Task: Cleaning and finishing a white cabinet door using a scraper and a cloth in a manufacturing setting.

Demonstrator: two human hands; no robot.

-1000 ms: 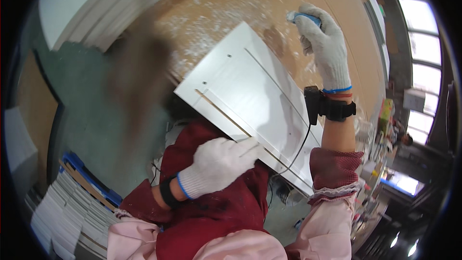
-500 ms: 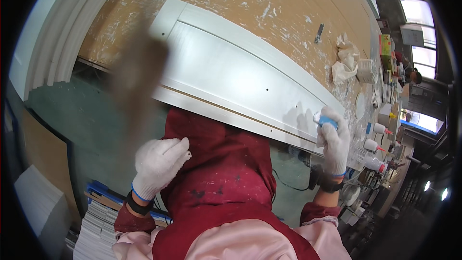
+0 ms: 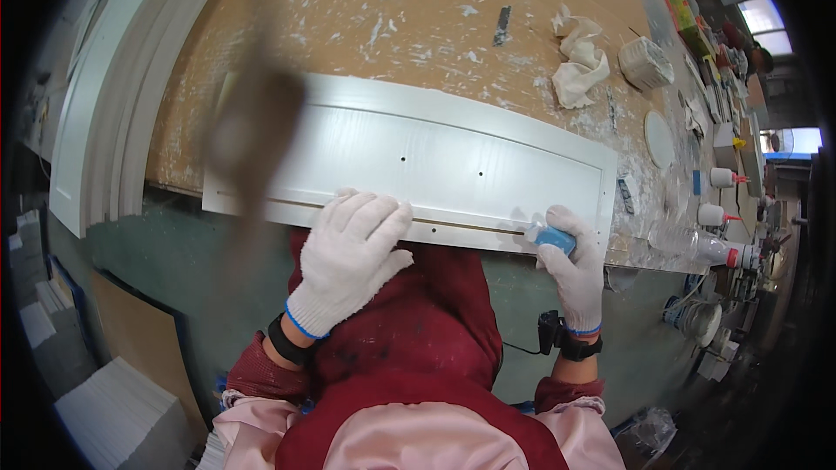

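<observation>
- workshop all around, with a long brown worktable (image 3: 348,9) spotted with white paint; it bends at the edges of the picture.
- big white panel (image 3: 418,157) now lies flat along the near edge of the table. a second ago it was held up and tilted in the air, so it has been set down and is ready to be worked on.
- left hand (image 3: 353,257) in a white glove has come down onto the near edge of the panel, fingers spread and flat, holding nothing.
- right hand (image 3: 570,257), also gloved, has dropped from up high to the panel's right corner and is closed around a small blue block (image 3: 553,238), pressing it on the edge.
- crumpled white rag (image 3: 579,61) sits further back on the table.
- round white lid (image 3: 659,139) lies right of the panel.
- white bottles with red caps (image 3: 723,178) stand at the far right; coloured boxes (image 3: 688,22) sit behind them, too small to tell more.
</observation>
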